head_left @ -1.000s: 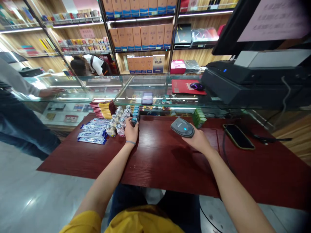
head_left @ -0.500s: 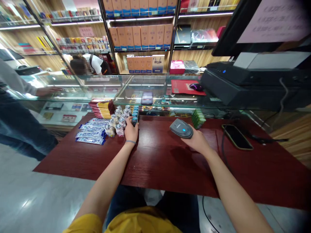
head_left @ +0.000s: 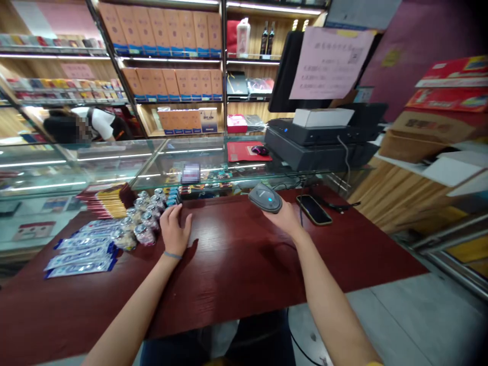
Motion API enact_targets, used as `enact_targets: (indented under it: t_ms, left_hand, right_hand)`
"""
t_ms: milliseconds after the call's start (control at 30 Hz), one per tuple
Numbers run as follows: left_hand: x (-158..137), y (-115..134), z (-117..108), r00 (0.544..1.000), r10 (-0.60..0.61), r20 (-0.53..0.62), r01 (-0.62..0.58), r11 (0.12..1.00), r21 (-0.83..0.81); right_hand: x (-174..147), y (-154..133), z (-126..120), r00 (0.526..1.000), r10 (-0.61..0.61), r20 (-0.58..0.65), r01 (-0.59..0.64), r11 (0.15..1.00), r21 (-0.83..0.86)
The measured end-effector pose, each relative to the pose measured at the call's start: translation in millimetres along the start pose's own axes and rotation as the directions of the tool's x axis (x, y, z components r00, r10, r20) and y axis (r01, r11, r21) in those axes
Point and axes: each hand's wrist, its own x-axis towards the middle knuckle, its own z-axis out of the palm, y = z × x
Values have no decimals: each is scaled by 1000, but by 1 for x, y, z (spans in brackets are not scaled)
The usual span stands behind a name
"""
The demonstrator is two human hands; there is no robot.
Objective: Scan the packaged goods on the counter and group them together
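My right hand is closed around the handle of a dark grey barcode scanner, which is held above the table with a blue light showing on top. My left hand is at the right side of the grouped goods, fingers apart and nothing visible in it. Beside its fingers runs a row of small blue-topped items. Small clear jars with silver lids stand in rows just left of that hand. Further left lie blue-and-white packets, and behind them a stack of red-and-yellow packs.
The dark red table adjoins a glass display counter. A phone and cables lie on the right. Behind them are a cash drawer and a monitor. Another person bends by the shelves.
The view has turned to the right. My left hand has lifted and spread its fingers beside the blue-topped items. My right hand keeps hold of the scanner, and the green packs are hidden now.
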Motion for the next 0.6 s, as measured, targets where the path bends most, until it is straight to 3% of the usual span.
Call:
enact_targets:
  t_ms: [200,400,600]
  left_hand:
    - [10,57,52,982,93,163,-50,968,-247]
    - [8,118,126,955,62,291,81,887,-454]
    - [-6,153,189,919,11,395,216,823,-526]
  right_hand:
    - [3,19,-31,995,80,-60,-76,995,70]
    - [3,40,-52,981,150,-122,-131,979,155]
    - [0,48,-67,957,247,-149,-214,954,210]
